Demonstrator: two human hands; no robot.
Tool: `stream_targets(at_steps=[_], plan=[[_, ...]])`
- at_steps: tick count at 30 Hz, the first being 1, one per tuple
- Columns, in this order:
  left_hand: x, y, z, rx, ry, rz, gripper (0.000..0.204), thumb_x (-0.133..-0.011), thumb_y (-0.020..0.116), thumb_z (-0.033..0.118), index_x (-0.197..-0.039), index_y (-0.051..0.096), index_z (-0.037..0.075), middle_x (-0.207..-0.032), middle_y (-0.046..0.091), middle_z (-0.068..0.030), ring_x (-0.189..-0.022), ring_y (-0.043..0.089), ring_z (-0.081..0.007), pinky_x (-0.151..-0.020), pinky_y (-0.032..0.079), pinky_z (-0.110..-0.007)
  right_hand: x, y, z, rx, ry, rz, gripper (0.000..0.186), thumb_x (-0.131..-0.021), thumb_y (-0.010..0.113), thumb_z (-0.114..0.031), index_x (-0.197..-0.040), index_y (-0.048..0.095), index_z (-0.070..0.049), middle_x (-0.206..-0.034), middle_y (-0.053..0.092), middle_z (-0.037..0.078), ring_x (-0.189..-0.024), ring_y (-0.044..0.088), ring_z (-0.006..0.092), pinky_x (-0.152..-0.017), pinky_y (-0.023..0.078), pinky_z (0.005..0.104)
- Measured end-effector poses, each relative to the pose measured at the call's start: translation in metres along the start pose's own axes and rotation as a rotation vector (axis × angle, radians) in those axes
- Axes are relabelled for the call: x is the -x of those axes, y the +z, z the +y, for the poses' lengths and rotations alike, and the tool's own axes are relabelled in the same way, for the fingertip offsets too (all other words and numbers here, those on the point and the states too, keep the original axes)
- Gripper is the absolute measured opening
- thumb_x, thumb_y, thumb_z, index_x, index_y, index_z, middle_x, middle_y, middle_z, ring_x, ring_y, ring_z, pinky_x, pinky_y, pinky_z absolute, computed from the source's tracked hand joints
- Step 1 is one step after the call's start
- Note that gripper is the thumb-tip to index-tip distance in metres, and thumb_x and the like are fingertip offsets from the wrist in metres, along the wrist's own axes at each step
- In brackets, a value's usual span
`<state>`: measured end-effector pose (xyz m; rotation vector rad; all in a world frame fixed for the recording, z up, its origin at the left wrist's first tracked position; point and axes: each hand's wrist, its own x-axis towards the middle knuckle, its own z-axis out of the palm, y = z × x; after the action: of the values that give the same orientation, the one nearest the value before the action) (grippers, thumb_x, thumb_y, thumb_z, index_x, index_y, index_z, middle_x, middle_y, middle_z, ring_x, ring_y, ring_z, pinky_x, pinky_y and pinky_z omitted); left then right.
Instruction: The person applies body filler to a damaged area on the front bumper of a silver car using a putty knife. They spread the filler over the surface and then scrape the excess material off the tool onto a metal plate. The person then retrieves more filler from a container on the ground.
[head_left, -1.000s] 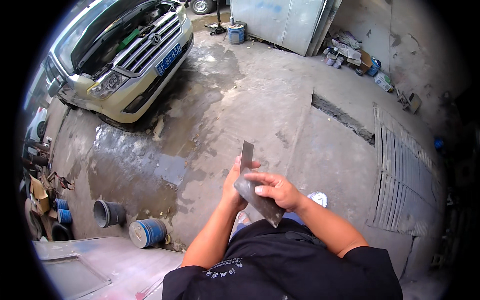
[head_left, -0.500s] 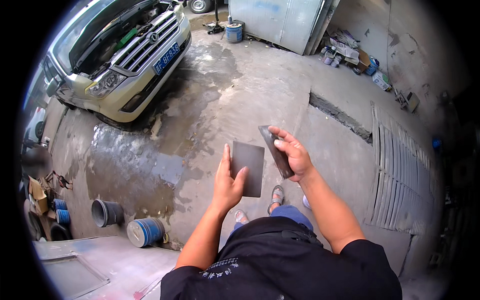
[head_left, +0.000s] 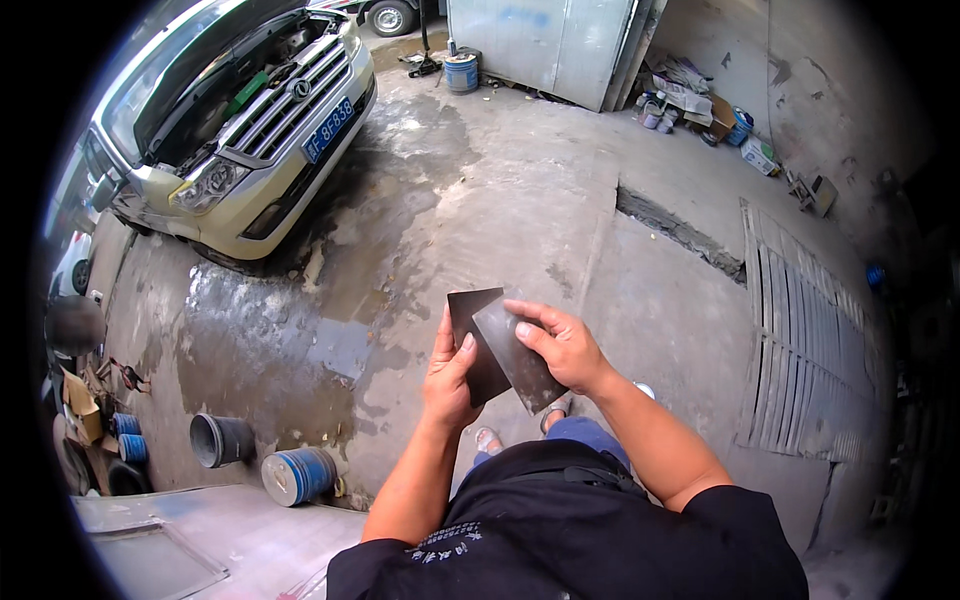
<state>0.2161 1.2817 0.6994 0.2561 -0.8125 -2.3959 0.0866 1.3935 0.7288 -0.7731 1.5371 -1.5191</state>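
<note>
My left hand (head_left: pixel 450 375) grips a thin, dark rectangular sheet (head_left: pixel 478 340), with the thumb across its face and the fingers behind. A second thin sheet (head_left: pixel 522 350), grey with pale smudges, is pinched in my right hand (head_left: pixel 570 350) between thumb and fingers. The two sheets are tilted against each other in front of my waist. The grey one lies over the right part of the dark one and hides it there. From the picture I cannot tell what material they are.
A pale car (head_left: pixel 260 160) with its hood up stands on the wet concrete floor at upper left. A black bucket (head_left: pixel 218 440) and a blue pail (head_left: pixel 298 475) are at lower left. Rightward are a broken floor slot (head_left: pixel 680 232) and a grate (head_left: pixel 805 335); clutter (head_left: pixel 690 100) lies by the wall.
My right hand has moved left and turned its sheet face up, bringing it over the left hand's sheet. The left hand's sheet has tilted. The view has shifted slightly.
</note>
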Motion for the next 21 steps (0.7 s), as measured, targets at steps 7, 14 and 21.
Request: stream_targets(at_steps=[7, 14, 21], plan=[[0.002, -0.015, 0.001, -0.071, -0.087, -0.002, 0.050, -0.100, 0.040, 0.013, -0.148, 0.027, 0.014, -0.139, 0.046, -0.0127, -0.121, 0.052, -0.0254, -0.099, 0.047, -0.041, 0.016, 0.004, 0.003, 0.290, -0.108, -0.020, 0.034, -0.093, 0.053, -0.013, -0.124, 0.059, -0.003, -0.114, 0.066, 0.012, -0.104, 0.060, 0.0155, -0.091, 0.046, 0.0293], [-0.001, 0.001, 0.006, -0.076, -0.062, -0.094, 0.063, -0.098, 0.044, 0.044, -0.148, 0.022, 0.011, -0.138, 0.046, -0.0150, -0.126, 0.047, -0.0258, -0.102, 0.042, -0.040, 0.029, 0.022, 0.008, 0.283, -0.156, -0.027, 0.034, -0.094, 0.050, -0.012, -0.126, 0.056, -0.002, -0.116, 0.064, 0.012, -0.108, 0.059, 0.0169, -0.092, 0.045, 0.0295], [0.001, 0.005, 0.003, -0.259, -0.041, -0.143, 0.101, -0.082, 0.035, 0.076, -0.150, 0.014, 0.004, -0.144, 0.037, -0.0133, -0.131, 0.038, -0.0246, -0.107, 0.034, -0.040, 0.014, 0.033, -0.006, -0.195, -0.020, -0.010, 0.036, -0.096, 0.046, -0.011, -0.130, 0.051, -0.001, -0.114, 0.060, 0.007, -0.101, 0.056, 0.0117, -0.089, 0.045, 0.0279]])
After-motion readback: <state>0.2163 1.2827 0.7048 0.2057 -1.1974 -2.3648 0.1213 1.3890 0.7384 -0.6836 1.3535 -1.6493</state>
